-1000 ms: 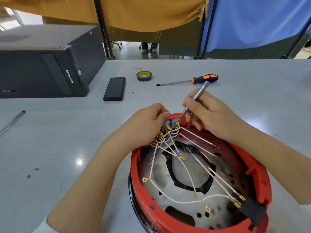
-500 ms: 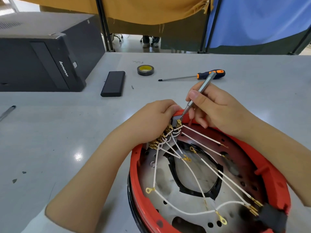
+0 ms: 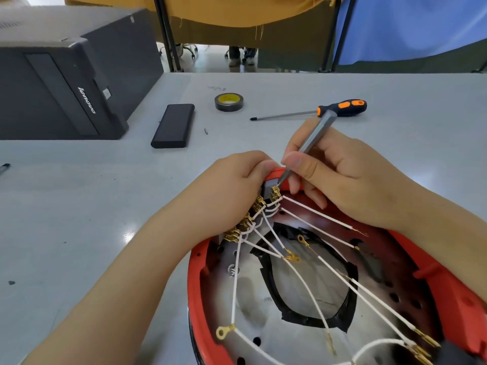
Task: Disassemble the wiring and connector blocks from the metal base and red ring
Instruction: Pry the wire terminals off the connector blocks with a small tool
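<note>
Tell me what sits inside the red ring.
Inside the red ring: a perforated metal base, white wires with gold terminals, and a black-taped opening. Both hands cover the far connector block.

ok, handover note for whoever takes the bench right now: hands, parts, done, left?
Left hand: grips the connector block at the far rim of the red ring.
Right hand: holds the grey screwdriver, tip at the block's top brass terminal.
Done: several white wires lie with free ends over the metal base.
Left: wires on the block, then the blocks themselves.
</note>
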`<state>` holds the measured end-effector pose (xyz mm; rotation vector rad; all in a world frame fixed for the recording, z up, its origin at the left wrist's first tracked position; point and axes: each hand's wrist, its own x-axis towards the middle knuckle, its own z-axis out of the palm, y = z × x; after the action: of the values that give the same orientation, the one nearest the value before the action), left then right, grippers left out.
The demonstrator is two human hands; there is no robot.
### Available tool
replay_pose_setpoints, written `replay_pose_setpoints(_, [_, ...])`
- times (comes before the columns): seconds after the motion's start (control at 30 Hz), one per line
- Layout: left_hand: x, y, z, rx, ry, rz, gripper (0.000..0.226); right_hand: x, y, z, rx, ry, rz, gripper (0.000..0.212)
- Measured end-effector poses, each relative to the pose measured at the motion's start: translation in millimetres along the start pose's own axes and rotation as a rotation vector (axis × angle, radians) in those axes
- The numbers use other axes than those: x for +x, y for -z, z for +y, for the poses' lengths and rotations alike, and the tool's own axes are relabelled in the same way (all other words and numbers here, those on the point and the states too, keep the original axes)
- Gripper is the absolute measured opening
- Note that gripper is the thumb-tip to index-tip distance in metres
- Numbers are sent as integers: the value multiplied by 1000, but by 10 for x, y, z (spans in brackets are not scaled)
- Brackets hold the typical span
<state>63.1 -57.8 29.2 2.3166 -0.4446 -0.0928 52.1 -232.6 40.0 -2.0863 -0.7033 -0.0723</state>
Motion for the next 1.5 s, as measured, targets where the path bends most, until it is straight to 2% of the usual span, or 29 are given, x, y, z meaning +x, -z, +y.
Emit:
replay_pose_setpoints(0.3, [-8, 9, 12, 7, 24, -3, 29, -8, 26, -44, -117, 29, -1, 15])
replay_pose_setpoints(0.87, [-18, 3, 28, -5, 20, -2, 32, -13, 22, -59, -86, 25, 18, 14])
replay_pose_setpoints(1.3, [-9, -7, 15, 46, -3, -5, 29, -34, 21, -77, -316, 90, 4, 18])
replay_pose_setpoints(1.43, [6, -13, 24, 68, -2, 15, 30, 33, 25, -25, -115, -22, 10, 10])
replay_pose_setpoints(1.5, [5, -16, 26, 62, 5, 23, 29, 79, 22, -16, -48, -58, 2, 12])
